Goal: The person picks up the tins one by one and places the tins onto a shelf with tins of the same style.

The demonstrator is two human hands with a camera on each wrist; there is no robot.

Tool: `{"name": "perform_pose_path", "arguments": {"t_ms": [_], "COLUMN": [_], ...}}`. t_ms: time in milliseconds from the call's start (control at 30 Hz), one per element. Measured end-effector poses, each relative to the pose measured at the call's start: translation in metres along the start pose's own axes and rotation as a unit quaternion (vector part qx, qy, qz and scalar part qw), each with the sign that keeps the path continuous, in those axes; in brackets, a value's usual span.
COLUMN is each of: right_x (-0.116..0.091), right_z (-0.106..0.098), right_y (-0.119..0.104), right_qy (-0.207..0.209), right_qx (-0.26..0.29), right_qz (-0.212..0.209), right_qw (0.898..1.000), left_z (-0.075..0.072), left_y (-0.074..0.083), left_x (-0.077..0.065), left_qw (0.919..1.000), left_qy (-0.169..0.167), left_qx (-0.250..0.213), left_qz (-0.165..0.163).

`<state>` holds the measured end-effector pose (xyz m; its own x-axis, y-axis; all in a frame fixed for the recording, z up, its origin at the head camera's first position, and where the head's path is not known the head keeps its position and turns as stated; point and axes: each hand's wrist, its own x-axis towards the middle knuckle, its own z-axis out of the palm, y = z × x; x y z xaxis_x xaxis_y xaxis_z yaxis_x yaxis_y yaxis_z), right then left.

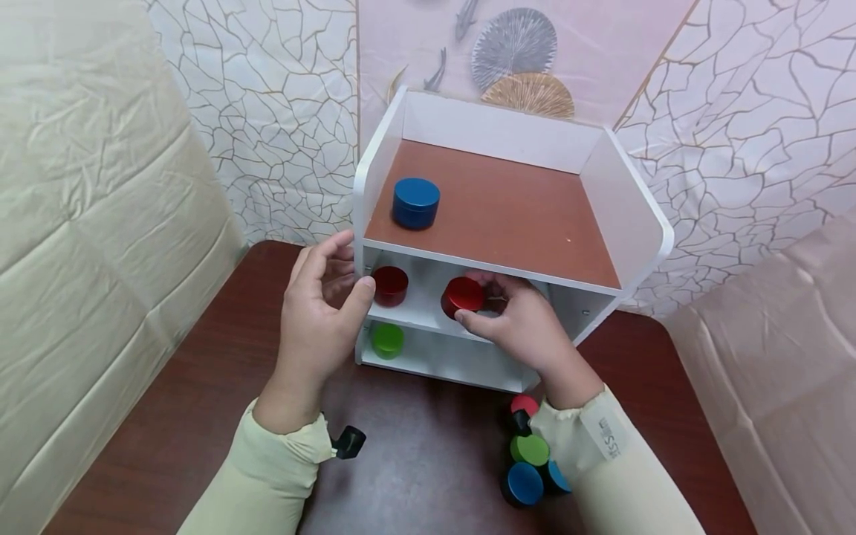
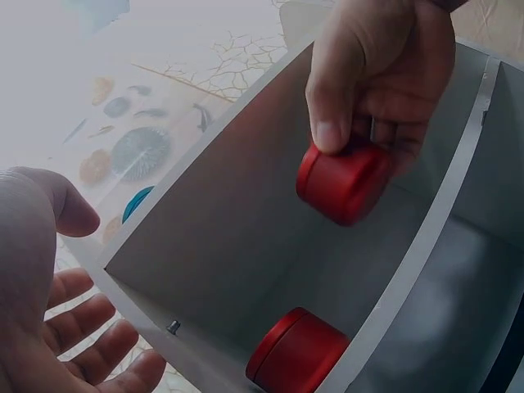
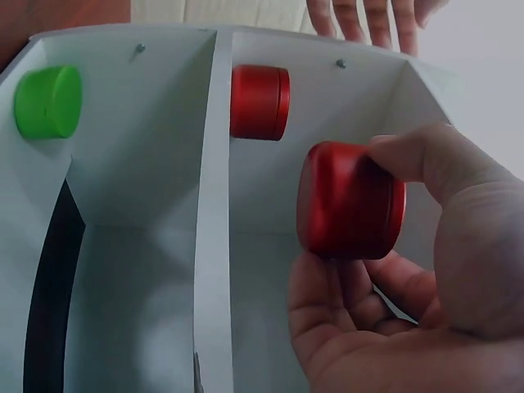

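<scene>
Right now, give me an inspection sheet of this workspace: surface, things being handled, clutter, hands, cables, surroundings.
Surface: dark reddish-brown table, bearing a white shelf unit.
Things being handled: held red tin; second red tin on the middle level, blue tin on top, green tin on the bottom.
Clutter: loose red lid, loose green tin and two loose blue tins bunched by the right sleeve.
Hands: right hand grips the held red tin; left hand is open beside the unit, contact unclear.
Cables: nothing seen.
Surroundings: crackle-patterned covering behind, cream cloth at left.
</scene>
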<state>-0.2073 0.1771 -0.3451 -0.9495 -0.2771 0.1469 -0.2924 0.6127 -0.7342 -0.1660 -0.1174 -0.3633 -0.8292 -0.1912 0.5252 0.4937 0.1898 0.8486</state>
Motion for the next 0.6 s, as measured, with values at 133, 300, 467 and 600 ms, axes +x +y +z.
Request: {"name": "perform_pose_path", "arguments": {"t_ms": [133,300,467,600], "right_x": [0.009,0.019,0.024,0.027], "right_z": [0.003,0.007,0.011,0.014], "right_y": [0.001,0.005,0.012,0.016], "right_qy": [-0.001,-0.003,-0.009,-0.013], "right_qx": [0.010,0.018,0.024,0.026], "right_qz": [0.017,0.037,0.044,0.040], "right_qw": [1.000,0.999,0.999,0.999], "left_z": [0.000,-0.001,-0.001,0.000], "left_y": [0.000,0.000,0.000,-0.001], "left_x": [0.000,0.000,0.001,0.002], "left_qw": [1.0000,1.0000,1.0000,0.9999], "left_qy": [-0.001,-0.003,-0.001,0.005], "left_qx": [-0.003,-0.005,-0.007,-0.007], "left_qz": [0.000,0.000,-0.005,-0.012]}}
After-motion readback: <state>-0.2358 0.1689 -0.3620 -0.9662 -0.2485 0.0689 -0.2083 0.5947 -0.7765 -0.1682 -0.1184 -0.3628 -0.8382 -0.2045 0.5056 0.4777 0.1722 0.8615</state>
